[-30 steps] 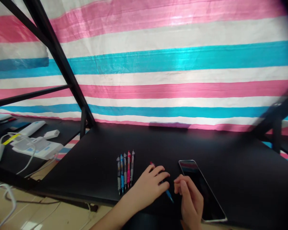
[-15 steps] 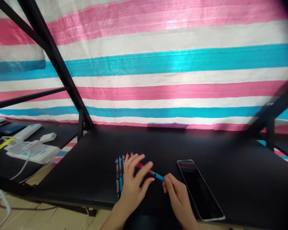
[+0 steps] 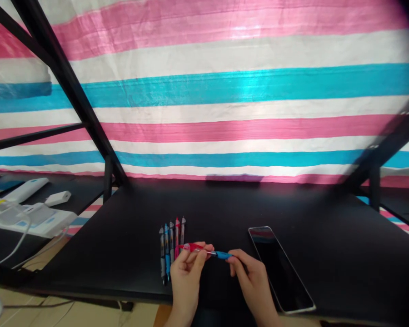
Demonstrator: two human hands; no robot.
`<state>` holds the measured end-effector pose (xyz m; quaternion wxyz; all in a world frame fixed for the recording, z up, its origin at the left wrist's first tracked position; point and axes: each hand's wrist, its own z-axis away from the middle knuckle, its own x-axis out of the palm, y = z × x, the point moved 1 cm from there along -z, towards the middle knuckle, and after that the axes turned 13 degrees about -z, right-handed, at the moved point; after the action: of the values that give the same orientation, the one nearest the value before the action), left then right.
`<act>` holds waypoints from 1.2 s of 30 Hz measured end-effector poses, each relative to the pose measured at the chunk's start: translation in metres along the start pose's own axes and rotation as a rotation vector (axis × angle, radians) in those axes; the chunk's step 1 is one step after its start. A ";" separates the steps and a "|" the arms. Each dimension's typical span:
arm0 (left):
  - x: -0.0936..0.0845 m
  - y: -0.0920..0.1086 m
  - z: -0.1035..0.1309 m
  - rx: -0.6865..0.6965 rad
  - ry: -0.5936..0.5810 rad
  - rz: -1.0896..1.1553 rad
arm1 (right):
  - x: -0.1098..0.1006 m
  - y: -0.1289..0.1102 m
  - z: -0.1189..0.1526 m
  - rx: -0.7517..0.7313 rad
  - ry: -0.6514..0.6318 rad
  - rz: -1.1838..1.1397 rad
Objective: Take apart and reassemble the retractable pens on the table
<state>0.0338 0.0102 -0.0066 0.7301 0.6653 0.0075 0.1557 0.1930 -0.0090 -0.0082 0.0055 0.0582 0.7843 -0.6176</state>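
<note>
A pen [image 3: 221, 255] with a red upper part and a blue grip lies level between my two hands above the black table. My left hand [image 3: 188, 272] pinches its red part between thumb and fingers. At the blue end, my right hand [image 3: 250, 274] is closed on the tip, which its fingers hide. Just left of my left hand, several pens [image 3: 167, 252] lie side by side on the table, with grey, blue and red parts; the lower ends of some are behind that hand.
To the right of my right hand lies a smartphone [image 3: 281, 270] with a dark screen. Black frame bars [image 3: 71, 86] rise at both sides of the table [image 3: 204, 202]. Further left, white power strips and cables [image 3: 37, 220] rest on another table. A striped sheet [image 3: 225, 131] hangs behind.
My left hand was open with spread fingers over the row of pens; now it has closed on the red part of the pen. My right hand still holds the blue end.
</note>
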 end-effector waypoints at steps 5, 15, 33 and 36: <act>0.001 0.004 0.000 -0.020 0.027 0.024 | 0.000 -0.001 0.001 -0.004 0.066 -0.053; 0.002 0.010 0.002 -0.045 0.034 0.078 | -0.001 -0.011 -0.001 0.038 -0.001 -0.082; 0.005 0.017 -0.002 -0.083 0.050 0.196 | -0.001 -0.013 -0.001 0.072 0.008 -0.156; 0.005 0.017 -0.002 -0.079 0.042 0.184 | -0.002 -0.012 0.000 0.091 0.010 -0.164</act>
<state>0.0346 0.0143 0.0108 0.7381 0.6305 -0.0445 0.2362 0.1942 -0.0116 0.0032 -0.0519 -0.0029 0.7574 -0.6508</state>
